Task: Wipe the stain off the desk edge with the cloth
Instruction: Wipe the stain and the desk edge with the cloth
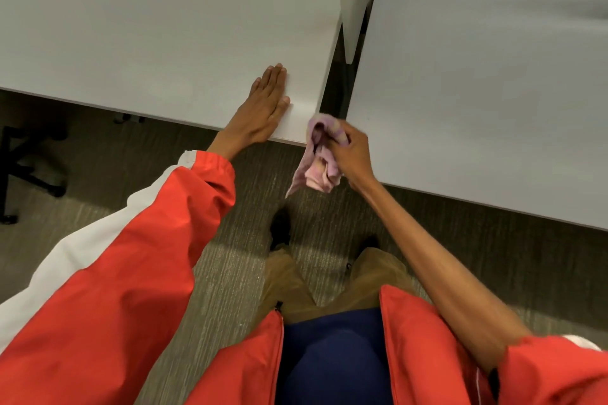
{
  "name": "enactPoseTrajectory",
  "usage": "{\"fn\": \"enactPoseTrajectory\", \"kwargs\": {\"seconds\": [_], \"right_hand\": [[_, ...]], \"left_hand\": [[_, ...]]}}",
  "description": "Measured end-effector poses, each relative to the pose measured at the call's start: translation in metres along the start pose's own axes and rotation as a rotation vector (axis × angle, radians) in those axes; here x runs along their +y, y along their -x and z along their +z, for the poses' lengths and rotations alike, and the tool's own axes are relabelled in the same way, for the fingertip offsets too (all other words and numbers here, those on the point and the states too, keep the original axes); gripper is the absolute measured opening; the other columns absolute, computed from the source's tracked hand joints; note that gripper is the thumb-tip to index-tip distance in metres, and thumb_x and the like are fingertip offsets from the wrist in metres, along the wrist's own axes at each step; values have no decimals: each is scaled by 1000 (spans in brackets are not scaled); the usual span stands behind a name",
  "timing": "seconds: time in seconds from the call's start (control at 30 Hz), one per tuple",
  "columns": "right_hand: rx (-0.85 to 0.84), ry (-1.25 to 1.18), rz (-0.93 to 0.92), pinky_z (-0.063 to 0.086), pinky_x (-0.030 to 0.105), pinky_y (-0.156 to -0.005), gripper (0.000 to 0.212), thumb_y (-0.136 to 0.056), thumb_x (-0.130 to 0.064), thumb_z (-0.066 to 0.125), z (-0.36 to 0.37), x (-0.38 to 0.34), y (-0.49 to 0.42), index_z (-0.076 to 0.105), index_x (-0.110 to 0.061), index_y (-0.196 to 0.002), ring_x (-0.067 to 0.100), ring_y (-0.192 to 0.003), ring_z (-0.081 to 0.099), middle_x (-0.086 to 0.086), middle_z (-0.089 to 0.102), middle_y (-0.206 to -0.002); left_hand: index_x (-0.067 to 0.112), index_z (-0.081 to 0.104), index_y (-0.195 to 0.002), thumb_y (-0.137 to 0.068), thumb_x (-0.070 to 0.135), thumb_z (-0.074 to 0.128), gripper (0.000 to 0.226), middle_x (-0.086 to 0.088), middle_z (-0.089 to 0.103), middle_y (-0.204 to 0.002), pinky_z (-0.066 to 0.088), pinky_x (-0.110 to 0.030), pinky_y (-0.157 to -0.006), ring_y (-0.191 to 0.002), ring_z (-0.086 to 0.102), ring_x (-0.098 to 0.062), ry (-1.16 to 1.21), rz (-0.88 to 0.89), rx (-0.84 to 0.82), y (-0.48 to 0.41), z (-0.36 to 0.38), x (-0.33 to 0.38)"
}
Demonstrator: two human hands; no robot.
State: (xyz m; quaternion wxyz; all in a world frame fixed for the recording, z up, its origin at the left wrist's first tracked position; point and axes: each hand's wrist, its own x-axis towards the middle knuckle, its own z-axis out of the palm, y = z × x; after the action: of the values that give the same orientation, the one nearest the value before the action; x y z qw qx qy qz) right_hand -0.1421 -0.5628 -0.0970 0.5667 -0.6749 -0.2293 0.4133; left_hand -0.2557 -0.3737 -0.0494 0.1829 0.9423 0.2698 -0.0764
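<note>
the left hand (263, 105) lies flat and open on the white table (148, 26), palm down, fingers together and pointing away toward the far side, near the table's near right corner. its wrist crosses the near edge, and the red and white sleeve (131, 240) runs back toward the near left.

the right hand (353, 154) is clenched around a bunched pink cloth (320, 154), just to the right of the left hand and apart from it. the upper fold of the cloth sits against the near right corner of the table, at the end of the near edge; whether it presses on the edge or only brushes it cannot be told. the rest of the cloth hangs down below the fist over the carpet floor (230, 273), with one tail drooping to the left. the right forearm is bare, its sleeve pushed up near the elbow.

a faint yellowish stain (329, 25) shows on the table's right edge, further away than both hands and well apart from the cloth.

a second white table (477, 76) stands to the right, with a narrow dark gap between the two tables; the right hand and cloth sit at the near mouth of that gap. a dark chair base (23, 168) shows under the left side of the first table. tan trousers and dark shoes are visible on the carpet below the hands.
</note>
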Motion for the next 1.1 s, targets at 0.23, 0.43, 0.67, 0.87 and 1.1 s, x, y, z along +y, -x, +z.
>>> {"fn": "enactPoseTrajectory", "kwargs": {"seconds": [0.23, 0.43, 0.67, 0.87, 1.1], "right_hand": [[55, -37, -18, 52, 13, -81, 21, -93, -3, 60, 1, -8, -8, 65, -12, -111, -9, -87, 65, -4, 67, -101], [189, 15, -61, 54, 18, -86, 25, -92, -11, 64, 13, -8, -12, 65, -1, -115, 8, -92, 66, 12, 70, -105], [367, 8, -55, 54, 19, -82, 19, -90, -13, 65, 42, 3, 13, 67, -12, -109, 3, -90, 67, 0, 70, -98], [685, -207, -10, 57, 24, -82, 25, -86, -4, 67, 97, 19, 34, 67, -10, -110, 9, -92, 68, 0, 70, -97], [965, -388, -54, 58, 26, -82, 21, -89, -7, 66, 143, 23, 33, 69, -10, -109, 7, -92, 69, 1, 71, -97]], "left_hand": [[8, -4, -154, -106, 34, 18, 59, -11, -9, -164, -11, -31, -120, -151, -12, -20, -2, 61, -68, 1, -6, -7], [8, -4, -154, -103, 39, 16, 63, -11, -10, -164, -11, -32, -120, -150, -13, -21, 0, 150, -106, 0, -9, -18], [5, -1, -154, -105, 31, 21, 59, -13, -6, -163, -14, -34, -118, -151, -11, -25, 0, 356, -156, -6, -11, -39], [4, 1, -154, -106, 24, 23, 56, -14, -3, -164, -9, -31, -119, -151, -9, -26, -70, 582, -198, -11, -19, -61], [11, 3, -155, -106, 27, 23, 55, -8, -1, -165, -5, -31, -121, -151, -7, -20, -203, 759, -228, -19, -36, -81]]}}
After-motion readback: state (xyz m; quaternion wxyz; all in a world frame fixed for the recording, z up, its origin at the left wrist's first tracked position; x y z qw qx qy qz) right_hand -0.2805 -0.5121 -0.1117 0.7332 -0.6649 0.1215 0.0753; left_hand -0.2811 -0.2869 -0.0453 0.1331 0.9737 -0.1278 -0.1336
